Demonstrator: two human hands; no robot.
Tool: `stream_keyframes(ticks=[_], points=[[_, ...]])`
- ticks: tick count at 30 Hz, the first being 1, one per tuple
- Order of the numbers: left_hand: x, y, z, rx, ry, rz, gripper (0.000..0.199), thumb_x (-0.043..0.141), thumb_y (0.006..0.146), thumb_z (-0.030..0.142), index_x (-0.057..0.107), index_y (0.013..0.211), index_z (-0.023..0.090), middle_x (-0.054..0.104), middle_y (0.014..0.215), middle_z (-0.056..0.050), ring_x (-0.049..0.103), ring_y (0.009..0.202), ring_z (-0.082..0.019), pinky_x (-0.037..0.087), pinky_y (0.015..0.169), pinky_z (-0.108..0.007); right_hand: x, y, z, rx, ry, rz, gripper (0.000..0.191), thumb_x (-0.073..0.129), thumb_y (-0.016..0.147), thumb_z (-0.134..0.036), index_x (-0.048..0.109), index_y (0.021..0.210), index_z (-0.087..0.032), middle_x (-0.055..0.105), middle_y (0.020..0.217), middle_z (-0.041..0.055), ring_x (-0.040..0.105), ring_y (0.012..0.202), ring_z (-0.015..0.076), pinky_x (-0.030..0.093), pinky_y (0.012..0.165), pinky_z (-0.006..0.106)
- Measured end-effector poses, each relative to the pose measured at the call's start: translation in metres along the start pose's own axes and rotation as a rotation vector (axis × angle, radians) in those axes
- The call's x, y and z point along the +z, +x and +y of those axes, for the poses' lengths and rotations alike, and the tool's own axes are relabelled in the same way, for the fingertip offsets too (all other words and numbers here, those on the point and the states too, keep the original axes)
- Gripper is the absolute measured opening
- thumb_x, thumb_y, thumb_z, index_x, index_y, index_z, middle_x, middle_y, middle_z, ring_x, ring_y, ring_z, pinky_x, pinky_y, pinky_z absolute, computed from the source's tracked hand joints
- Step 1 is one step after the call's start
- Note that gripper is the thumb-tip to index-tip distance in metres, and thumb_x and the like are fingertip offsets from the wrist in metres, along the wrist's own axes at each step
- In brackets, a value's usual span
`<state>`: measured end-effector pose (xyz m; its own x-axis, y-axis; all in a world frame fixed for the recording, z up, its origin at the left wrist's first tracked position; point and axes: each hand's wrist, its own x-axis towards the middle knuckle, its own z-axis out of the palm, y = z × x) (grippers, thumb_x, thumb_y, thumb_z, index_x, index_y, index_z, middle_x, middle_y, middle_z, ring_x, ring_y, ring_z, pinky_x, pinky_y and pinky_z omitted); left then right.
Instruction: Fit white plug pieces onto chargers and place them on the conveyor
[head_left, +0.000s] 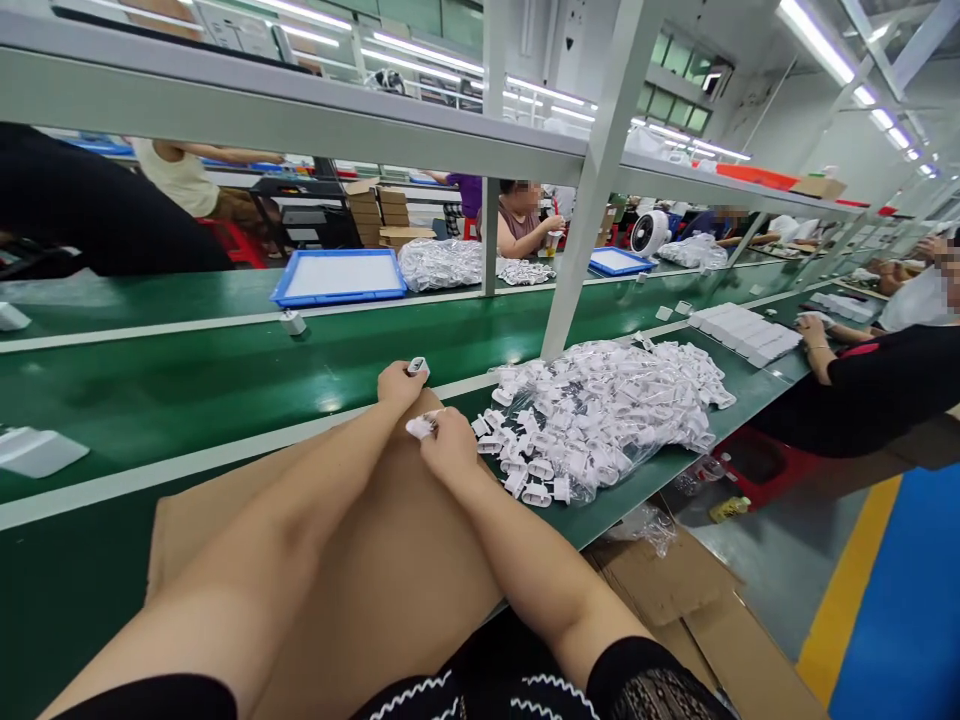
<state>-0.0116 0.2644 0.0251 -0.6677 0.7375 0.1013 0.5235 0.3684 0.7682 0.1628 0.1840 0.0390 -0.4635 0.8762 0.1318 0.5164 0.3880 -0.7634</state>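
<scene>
My left hand (pixel 397 388), fingers closed, grips a small white plastic housing (pixel 418 368) with a dark opening facing up, over the conveyor's near edge. Closer to me, my right hand (pixel 454 447) pinches a white plug part (pixel 421 427); small dark or metallic bits show beside its fingertips. Both hands are above a sheet of brown cardboard (pixel 375 560) on the green bench. Just right of my right hand lies a big heap of similar white plug parts (pixel 615 405), partly in clear plastic, with loose ones (pixel 536 492) at its near side.
Single white pieces (pixel 293 323) sit on the green conveyor belt (pixel 225 375). A white metal post (pixel 600 170) rises behind the heap. Blue trays (pixel 339 277) and bagged parts stand across the belt. A co-worker (pixel 885 390) sits at right beside rows of white boxes (pixel 746 333).
</scene>
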Motion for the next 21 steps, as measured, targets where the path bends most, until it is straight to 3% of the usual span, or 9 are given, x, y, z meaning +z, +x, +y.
stream_keyframes(ticks=[4,8,12,16,18,21], points=[[-0.036,-0.024,-0.024,0.092,-0.054,-0.002,0.045,0.069,0.083,0.034,0.073,0.125,0.018,0.077,0.12,-0.009,0.072,0.106,-0.027,0.054,0.095,-0.035,0.01,0.02,0.005,0.296,0.715,-0.035,0.011,0.067,0.081,-0.021,0.073,0.09,-0.018,0.07,0.078,0.0005,0.062,0.072,0.0155,0.05,0.07,0.026],[-0.083,-0.079,-0.055,0.157,-0.172,-0.064,0.053,0.073,0.079,0.047,0.074,0.122,0.018,0.077,0.119,-0.009,0.072,0.101,-0.027,0.055,0.095,-0.036,0.02,0.026,0.001,0.344,0.827,-0.126,0.011,0.067,0.078,-0.022,0.071,0.086,-0.017,0.067,0.069,-0.001,0.059,0.062,0.0121,0.048,0.061,0.024],[-0.113,-0.149,-0.077,0.2,-0.286,-0.194,0.062,0.072,0.082,0.062,0.073,0.125,0.019,0.076,0.123,-0.01,0.071,0.107,-0.03,0.055,0.098,-0.039,0.021,0.015,-0.004,0.292,0.86,-0.191,0.02,0.076,0.072,-0.028,0.072,0.088,-0.017,0.072,0.078,0.0009,0.062,0.07,0.0122,0.049,0.064,0.022],[-0.119,-0.196,-0.086,0.234,-0.275,-0.284,0.055,0.068,0.088,0.061,0.073,0.125,0.021,0.074,0.125,-0.011,0.069,0.113,-0.031,0.053,0.101,-0.042,0.013,-0.004,-0.014,0.04,0.665,-0.183,0.031,0.082,0.073,-0.039,0.075,0.095,-0.019,0.075,0.098,0.0037,0.065,0.082,0.0152,0.052,0.071,0.026],[-0.116,-0.204,-0.089,0.246,-0.253,-0.248,0.058,0.072,0.083,0.06,0.071,0.127,0.021,0.073,0.126,-0.011,0.066,0.117,-0.033,0.05,0.105,-0.044,0.006,-0.013,-0.021,-0.168,0.466,-0.208,0.027,0.076,0.082,-0.041,0.075,0.099,-0.021,0.074,0.106,0.0044,0.066,0.088,0.0164,0.054,0.079,0.029],[-0.112,-0.203,-0.093,0.276,-0.215,-0.186,0.054,0.073,0.081,0.062,0.074,0.116,0.021,0.074,0.114,-0.012,0.065,0.109,-0.033,0.051,0.098,-0.044,-0.006,-0.024,-0.033,-0.43,0.084,-0.308,0.017,0.064,0.091,-0.025,0.074,0.103,-0.021,0.072,0.107,0.0055,0.065,0.098,0.0183,0.051,0.094,0.033]])
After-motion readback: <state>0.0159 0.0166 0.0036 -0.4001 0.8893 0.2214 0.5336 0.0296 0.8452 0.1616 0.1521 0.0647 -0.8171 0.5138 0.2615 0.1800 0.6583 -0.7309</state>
